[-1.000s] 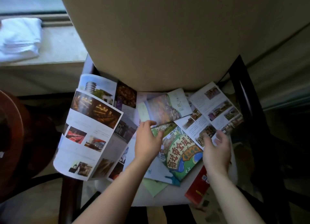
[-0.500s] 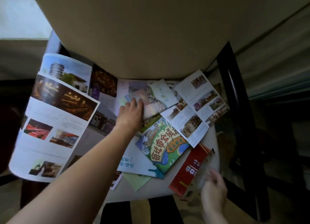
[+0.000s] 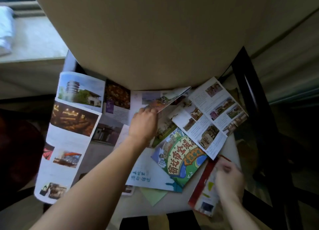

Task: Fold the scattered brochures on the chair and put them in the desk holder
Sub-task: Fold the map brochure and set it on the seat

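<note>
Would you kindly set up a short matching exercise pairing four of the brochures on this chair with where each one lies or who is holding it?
Things:
1. red brochure
2. cartoon map brochure
3. large photo brochure
4. small scenic leaflet

Places or states:
A. hangs over the seat's left edge
B. lifted at one edge by the left hand
C. held at the front right corner by the right hand
D. lies flat in the middle of the seat

Pairs: 1-C, 2-D, 3-A, 4-B
</note>
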`<state>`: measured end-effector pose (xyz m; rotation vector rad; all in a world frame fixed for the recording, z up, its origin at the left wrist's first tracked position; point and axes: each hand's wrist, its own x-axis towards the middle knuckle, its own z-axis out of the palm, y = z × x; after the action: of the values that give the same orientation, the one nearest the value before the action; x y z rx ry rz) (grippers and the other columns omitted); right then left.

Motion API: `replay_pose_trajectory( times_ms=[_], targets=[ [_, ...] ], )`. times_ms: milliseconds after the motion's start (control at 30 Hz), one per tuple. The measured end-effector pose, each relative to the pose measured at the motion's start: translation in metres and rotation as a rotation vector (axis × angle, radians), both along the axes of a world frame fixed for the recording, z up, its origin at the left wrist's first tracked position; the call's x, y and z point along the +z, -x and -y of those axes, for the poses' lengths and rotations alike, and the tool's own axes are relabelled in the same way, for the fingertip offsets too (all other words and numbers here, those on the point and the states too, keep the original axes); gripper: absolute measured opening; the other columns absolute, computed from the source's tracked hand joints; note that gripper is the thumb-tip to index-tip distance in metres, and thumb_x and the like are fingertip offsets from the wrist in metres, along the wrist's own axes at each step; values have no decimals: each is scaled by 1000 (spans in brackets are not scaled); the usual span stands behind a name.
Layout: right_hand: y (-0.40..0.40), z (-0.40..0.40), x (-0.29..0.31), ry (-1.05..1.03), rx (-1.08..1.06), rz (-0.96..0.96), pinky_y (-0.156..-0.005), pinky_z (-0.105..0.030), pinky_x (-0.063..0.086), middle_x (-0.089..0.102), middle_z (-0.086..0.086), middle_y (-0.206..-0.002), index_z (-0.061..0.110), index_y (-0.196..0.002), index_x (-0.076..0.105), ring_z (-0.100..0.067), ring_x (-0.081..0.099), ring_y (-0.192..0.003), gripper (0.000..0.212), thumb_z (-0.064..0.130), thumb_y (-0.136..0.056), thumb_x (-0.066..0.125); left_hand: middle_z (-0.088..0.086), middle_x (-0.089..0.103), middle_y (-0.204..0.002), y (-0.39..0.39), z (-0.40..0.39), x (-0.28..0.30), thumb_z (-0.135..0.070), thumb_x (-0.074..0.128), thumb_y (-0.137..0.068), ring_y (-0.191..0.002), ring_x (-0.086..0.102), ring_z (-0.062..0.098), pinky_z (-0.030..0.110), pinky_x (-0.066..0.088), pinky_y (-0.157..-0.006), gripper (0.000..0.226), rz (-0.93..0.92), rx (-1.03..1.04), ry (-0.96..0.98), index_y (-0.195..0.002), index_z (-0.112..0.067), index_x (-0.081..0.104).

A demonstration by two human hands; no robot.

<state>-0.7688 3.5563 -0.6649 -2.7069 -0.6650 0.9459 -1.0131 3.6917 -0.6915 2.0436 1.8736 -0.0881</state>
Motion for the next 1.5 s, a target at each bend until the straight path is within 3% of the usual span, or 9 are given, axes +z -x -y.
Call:
replay_pose_trajectory(
  times_ms=[133,300,433,567,667,867,1133,1400,1500],
  targets=[
    [38,-41,33,-330,124,-84,-60,-20,43,67,6,-102,35,-94,61,-1,58,-81,11,23,-95,61,8,70,-112,-4,-4,11,-21,35,-105,-95,62,29,40,52,-78,42,146,-3,-69,-144,-26,48],
    [87,-93,47,-279,55,-708,-95,-40,54,63,0,-128,21,-134,56,-17,63,-114,36,28,-99,59,5,71,-113,-20,12,16,-24,45,-100,-95,61,32,42,53,-75,40,271,1,-114,-139,-29,52],
    [110,-112,41,-287,-134,-962,-88,-41,59,75,-5,-112,20,-115,68,-19,73,-101,24,35,-100,57,0,70,-117,-35,29,22,-28,48,-96,-93,59,30,40,49,-68,32,333,9,-199,-124,-26,65],
    [113,-122,43,-402,-231,-847,-68,-33,60,78,-11,-102,9,-112,70,-22,77,-88,23,23,-98,58,0,56,-139,-41,41,44,-45,39,-96,-115,54,25,42,47,-90,51,497,-2,-105,-141,-25,52],
    [107,-122,56,-412,-140,-748,-90,-48,58,74,-14,-110,11,-113,67,-31,72,-101,22,17,-101,49,-2,50,-144,-24,41,71,-53,42,-92,-130,44,17,39,37,-106,58,596,195,-123,-141,-23,53],
    [106,-105,97,-378,63,-859,-90,-53,58,77,-9,-100,23,-92,72,-32,73,-97,20,23,-100,54,2,69,-119,22,26,133,-29,69,-90,-106,66,22,42,53,-93,38,1054,802,292,-124,-17,60],
    [74,-50,119,-464,-134,-594,-63,-25,59,76,-5,-95,15,-115,62,-14,75,-79,26,0,-96,52,-9,69,-92,-20,64,167,-22,65,-92,-85,65,3,25,54,-77,8,957,457,275,-99,-22,62],
    [-47,66,70,6,-336,-203,-113,-45,33,42,-14,-154,10,-150,37,-35,41,-140,52,5,-99,43,6,65,-100,-130,127,107,-31,55,-96,-94,60,27,35,48,-79,23,674,39,760,-112,-16,62],
    [-51,82,41,144,-306,-226,-107,-52,43,53,-21,-141,9,-141,44,-42,52,-126,50,3,-92,43,13,66,-121,-143,146,85,-29,55,-96,-111,61,33,41,50,-95,31,577,16,855,-123,-13,57]
  ],
)
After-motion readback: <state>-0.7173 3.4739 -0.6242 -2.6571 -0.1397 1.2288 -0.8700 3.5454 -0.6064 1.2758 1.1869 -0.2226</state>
